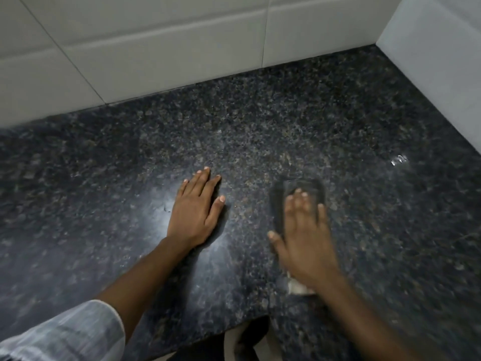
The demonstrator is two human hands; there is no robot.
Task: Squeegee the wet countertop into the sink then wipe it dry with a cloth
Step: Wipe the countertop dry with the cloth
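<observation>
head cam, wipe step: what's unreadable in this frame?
- Right hand: motion-blurred in the head view; finger pose unclear.
- Cloth: dark, smeared by blur, mostly under the right hand; its shape and edges cannot be told.
- Pale patch by the right wrist: hidden by the wrist; what it is cannot be told.
- Countertop: only glare shows; wet or dry unclear.
- Left hand: sharp, flat on the countertop.

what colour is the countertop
Dark blue-black speckled granite countertop, seen in the head view.

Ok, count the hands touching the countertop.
2. The left hand lies flat on the countertop, near centre; the right hand, blurred, presses a dark cloth to its right.
</observation>
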